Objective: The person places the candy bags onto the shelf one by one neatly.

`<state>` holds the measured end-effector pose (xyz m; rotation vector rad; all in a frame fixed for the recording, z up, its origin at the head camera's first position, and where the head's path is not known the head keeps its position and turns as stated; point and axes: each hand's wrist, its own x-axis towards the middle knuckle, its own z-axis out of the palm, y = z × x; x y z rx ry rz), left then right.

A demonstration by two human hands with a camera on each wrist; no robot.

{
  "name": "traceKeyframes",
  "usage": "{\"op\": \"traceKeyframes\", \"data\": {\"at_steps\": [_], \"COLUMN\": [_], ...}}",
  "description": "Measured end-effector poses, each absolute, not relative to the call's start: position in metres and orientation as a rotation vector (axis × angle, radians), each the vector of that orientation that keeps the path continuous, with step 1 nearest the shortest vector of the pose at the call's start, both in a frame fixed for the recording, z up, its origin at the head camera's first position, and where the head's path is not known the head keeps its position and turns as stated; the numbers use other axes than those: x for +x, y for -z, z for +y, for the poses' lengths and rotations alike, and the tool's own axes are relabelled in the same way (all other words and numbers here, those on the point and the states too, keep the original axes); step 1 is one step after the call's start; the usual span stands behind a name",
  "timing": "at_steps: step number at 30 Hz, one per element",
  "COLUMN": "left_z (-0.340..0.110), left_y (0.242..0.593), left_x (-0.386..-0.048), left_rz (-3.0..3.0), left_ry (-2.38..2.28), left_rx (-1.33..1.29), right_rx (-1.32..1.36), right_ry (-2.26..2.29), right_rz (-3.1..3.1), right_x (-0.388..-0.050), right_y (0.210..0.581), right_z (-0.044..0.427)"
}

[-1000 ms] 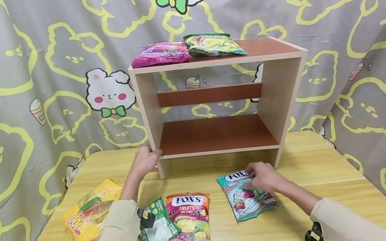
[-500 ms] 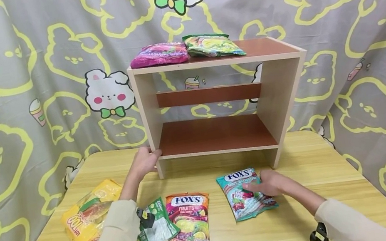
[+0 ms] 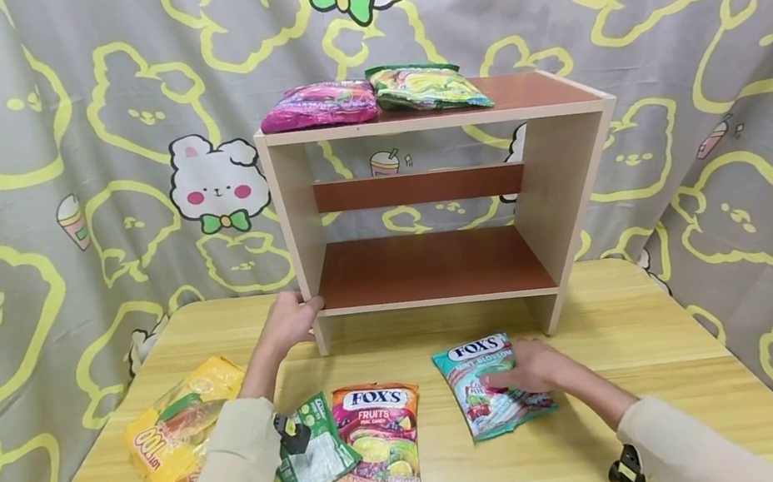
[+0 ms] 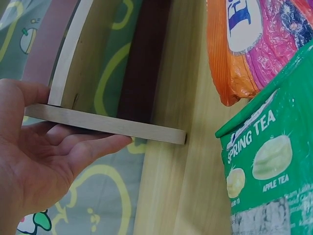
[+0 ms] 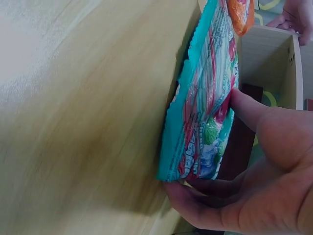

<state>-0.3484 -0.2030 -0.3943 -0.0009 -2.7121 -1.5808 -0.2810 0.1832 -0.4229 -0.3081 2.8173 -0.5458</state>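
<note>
My left hand grips the left side panel of the small wooden shelf near its lower board; in the left wrist view the hand has its thumb on one side of the panel and its fingers on the other. On the table in front of the shelf's right leg lies a teal Fox's bag. My right hand holds its right edge, and the right wrist view shows the thumb on top of the bag with the fingers at its edge.
An orange Fox's bag, a green bag and a yellow bag lie at the table's left front. On the shelf top rest a purple bag and a green-yellow bag. A patterned curtain hangs behind.
My right hand has moved from the teal bag's top part to its right edge, thumb across its front. The bag has barely shifted, and my left hand has stayed on the shelf.
</note>
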Motion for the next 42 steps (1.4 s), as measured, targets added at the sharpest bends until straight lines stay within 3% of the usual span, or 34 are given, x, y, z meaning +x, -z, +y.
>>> {"op": "traceKeyframes", "data": {"at_steps": [42], "left_z": [-0.205], "left_y": [0.396], "left_x": [-0.351], "left_rz": [-2.718], "left_ry": [1.558], "left_rx": [-0.004], "right_rx": [-0.176], "right_ry": [0.598], "right_rz": [2.917], "right_x": [-0.278], "right_y": [0.413], "right_z": [0.163]}}
